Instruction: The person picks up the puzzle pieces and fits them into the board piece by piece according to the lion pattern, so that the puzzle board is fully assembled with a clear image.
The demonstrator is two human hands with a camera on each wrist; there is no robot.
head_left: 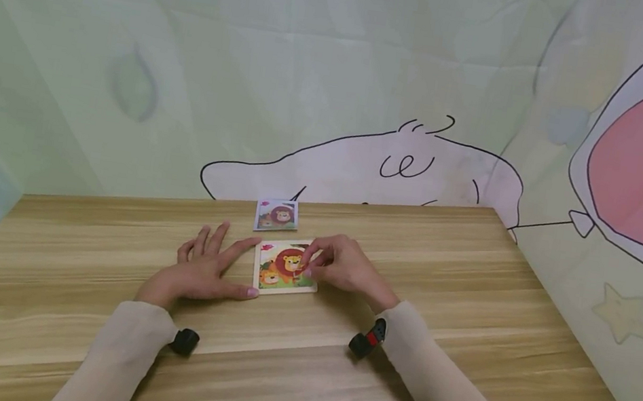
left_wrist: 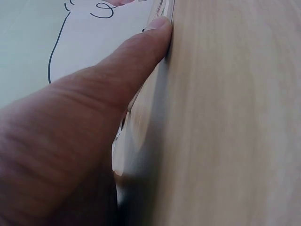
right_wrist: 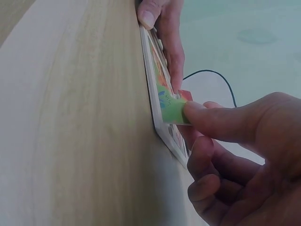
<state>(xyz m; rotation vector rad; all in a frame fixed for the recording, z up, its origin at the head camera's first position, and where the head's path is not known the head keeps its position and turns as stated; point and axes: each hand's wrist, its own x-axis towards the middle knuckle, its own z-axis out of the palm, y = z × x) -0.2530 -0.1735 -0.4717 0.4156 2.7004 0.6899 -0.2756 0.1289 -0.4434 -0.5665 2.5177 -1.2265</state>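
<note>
A small square jigsaw puzzle in a pale frame (head_left: 256, 272) lies on the table, printed with a lion and a cub. My left hand (head_left: 197, 273) is spread at its left side, index fingertip at the upper corner and thumb tip at the lower one. In the left wrist view that thumb (left_wrist: 127, 66) presses along the frame's edge. Between thumb and fingers my right hand (head_left: 344, 269) pinches a green puzzle piece (right_wrist: 173, 111), held tilted over the right part of the frame. How far the piece sits in the puzzle is hidden by the fingers.
Just behind the puzzle lies a picture card (head_left: 277, 216) with the same lion scene. The wood-grain table (head_left: 273, 372) meets a printed cloth backdrop (head_left: 191, 72) at the back and sides. Each wrist wears a small black camera.
</note>
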